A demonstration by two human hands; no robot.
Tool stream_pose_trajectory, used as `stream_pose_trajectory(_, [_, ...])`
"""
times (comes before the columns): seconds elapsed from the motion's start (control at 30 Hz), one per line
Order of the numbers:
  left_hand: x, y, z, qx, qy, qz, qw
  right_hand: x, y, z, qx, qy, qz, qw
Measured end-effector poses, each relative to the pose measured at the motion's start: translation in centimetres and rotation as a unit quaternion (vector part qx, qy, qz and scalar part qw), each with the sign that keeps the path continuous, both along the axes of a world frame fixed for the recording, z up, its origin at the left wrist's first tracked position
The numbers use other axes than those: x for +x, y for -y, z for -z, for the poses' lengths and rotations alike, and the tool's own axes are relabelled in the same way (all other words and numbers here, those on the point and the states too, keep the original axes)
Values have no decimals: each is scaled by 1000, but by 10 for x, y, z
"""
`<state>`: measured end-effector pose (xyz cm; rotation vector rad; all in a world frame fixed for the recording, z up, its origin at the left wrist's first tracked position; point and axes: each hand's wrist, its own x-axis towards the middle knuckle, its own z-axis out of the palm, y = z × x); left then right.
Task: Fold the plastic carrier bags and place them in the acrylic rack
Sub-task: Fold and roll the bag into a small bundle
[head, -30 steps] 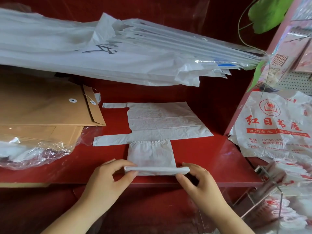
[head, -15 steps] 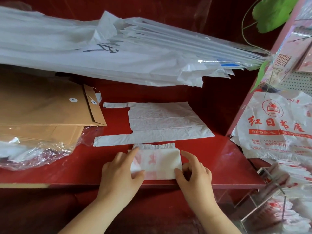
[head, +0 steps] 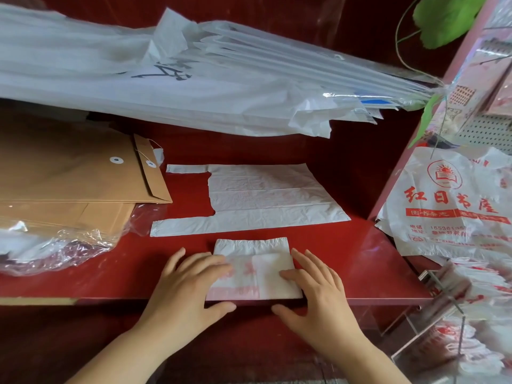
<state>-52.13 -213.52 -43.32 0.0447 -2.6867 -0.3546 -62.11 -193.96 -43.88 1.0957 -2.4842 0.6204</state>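
Two flat hands, my left hand (head: 188, 284) and right hand (head: 315, 286), fingers straight, press the folded bag (head: 257, 270) at lower centre, on the front edge of the counter (head: 360, 261). Once I let go, I expect the springy plastic could unfold or slip off.

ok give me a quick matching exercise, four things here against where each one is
1 folded bag
2 flat bag
3 brown envelopes
4 acrylic rack

a lower right, holding folded bags
b pressed under left hand and right hand
c far left
d spread out behind the folded one

Pairs: 1-b, 2-d, 3-c, 4-a
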Motion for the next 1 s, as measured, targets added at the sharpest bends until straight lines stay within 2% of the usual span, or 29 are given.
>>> stream_pose_trajectory(0.17, [0, 3, -2, 23, -64, 32, 997, -4, -3, -1, -49, 29, -30, 998])
stream_pose_trajectory(0.37, [1, 0, -8, 236, -94, -30, 967, -3, 0, -9, -142, 114, -73, 980])
stream_pose_trajectory(0.43, [-2, -2, -9, 288, -89, -34, 953, 0, 3, -14, -186, 121, -69, 973])
stream_pose_trajectory(0.5, [-4, -3, -9, 324, -81, -46, 941, 1, 5, -16, -217, 166, -50, 961])
stream_pose_trajectory(0.6, [-6, -7, -9, 318, -88, -93, 940, -4, 11, -14, -263, 234, -15, 936])
stream_pose_trajectory(0.7, [-11, -11, -8, 292, -96, -145, 941, -9, 18, -15, -284, 247, 18, 926])
stream_pose_trajectory(0.93, [-12, -9, -7, 224, -85, -161, 957, -10, 32, -20, -175, 205, 42, 962])
stream_pose_trajectory(1.0, [-10, -5, -7, 169, -78, -143, 972, -10, 30, -20, -131, 182, 69, 972])
